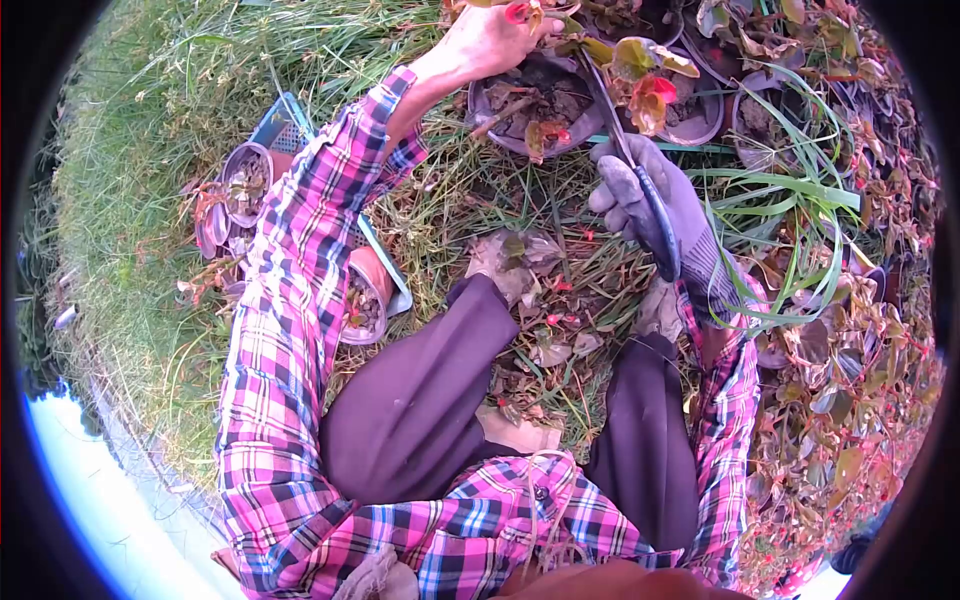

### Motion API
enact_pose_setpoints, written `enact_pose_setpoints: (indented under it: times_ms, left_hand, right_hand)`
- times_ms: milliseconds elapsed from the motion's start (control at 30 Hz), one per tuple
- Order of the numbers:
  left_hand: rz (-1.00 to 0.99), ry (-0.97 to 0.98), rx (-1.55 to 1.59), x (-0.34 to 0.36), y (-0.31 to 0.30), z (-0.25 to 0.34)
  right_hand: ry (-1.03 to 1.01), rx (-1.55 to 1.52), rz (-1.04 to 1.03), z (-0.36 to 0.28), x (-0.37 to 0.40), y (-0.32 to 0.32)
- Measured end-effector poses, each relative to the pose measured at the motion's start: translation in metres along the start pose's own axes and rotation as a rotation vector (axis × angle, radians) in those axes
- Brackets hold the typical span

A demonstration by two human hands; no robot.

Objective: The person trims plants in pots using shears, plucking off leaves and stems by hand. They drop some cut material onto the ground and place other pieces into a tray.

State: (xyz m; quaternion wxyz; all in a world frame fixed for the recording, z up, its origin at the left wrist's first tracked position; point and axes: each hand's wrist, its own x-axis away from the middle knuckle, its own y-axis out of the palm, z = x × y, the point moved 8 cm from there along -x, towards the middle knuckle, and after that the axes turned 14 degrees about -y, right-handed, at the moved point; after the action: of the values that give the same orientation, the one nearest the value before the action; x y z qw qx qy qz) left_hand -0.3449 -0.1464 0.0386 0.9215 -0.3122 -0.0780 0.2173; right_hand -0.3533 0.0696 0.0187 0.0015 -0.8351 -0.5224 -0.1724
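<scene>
One bare left hand (490, 42), top centre, curls by a red flower (517, 13), its hold unclear, while the gloved right hand (685, 200), upper right, is closed around a dark tool (656, 220) near soil-filled pots (480, 112).

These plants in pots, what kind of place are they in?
Probably an outdoor garden or plant nursery: I see soil-filled pots, lots of leafy plants with red flowers, and long grass.

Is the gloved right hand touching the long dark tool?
Touching: the head view shows the gloved right hand holding the long dark tool, its handle lying against the glove.
</scene>
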Motion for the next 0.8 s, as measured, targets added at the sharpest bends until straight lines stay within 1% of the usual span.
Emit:
enact_pose_setpoints:
  times_ms: [33,133,167,267,400,433,533,567,633,667,700,733,767,800]
  left_hand:
    - [-0.072,-0.273,-0.063,-0.006,0.006,-0.022]
    - [-0.070,-0.157,0.153,-0.007,0.005,-0.007]
    - [-0.137,-0.274,0.112,-0.008,0.009,-0.012]
    - [-0.284,-0.676,0.301,0.000,0.018,-0.028]
    - [-0.434,-0.733,0.660,0.005,0.041,-0.005]
    - [-0.427,-0.751,0.723,0.009,0.039,0.006]
    - [-0.431,-0.663,0.639,0.003,0.042,-0.006]
    - [-0.352,-0.626,0.505,0.003,0.033,-0.005]
    - [-0.192,-0.543,0.240,0.004,0.014,-0.002]
    - [-0.266,-0.355,0.450,0.001,0.022,-0.001]
    - [-0.337,-0.162,0.657,-0.003,0.032,-0.015]
    - [-0.406,0.037,0.860,-0.004,0.035,-0.026]
    - [-0.515,-0.027,1.037,-0.007,0.040,-0.042]
    - [-0.510,-0.037,1.035,-0.006,0.040,-0.049]
  right_hand:
    - [0.119,0.123,0.002,-0.011,0.012,0.004]
    - [0.145,0.082,0.037,-0.001,0.022,-0.001]
    - [0.133,0.060,0.058,-0.001,0.023,-0.001]
    - [0.120,0.004,0.042,0.008,0.024,-0.002]
    - [0.083,0.047,0.040,0.010,0.018,0.001]
    - [0.104,0.047,0.057,0.009,0.017,0.003]
    - [0.082,0.039,0.048,0.011,0.019,0.005]
    - [0.130,0.073,0.039,0.014,0.023,0.003]
    - [0.089,0.082,-0.068,0.015,0.030,0.009]
    - [0.068,0.087,-0.122,0.015,0.035,0.012]
    - [0.083,-0.018,-0.064,0.013,0.037,0.017]
    - [0.065,-0.060,-0.036,0.010,0.034,0.016]
    - [0.046,-0.104,-0.008,0.008,0.029,0.014]
    - [0.026,-0.148,0.019,0.006,0.022,0.012]
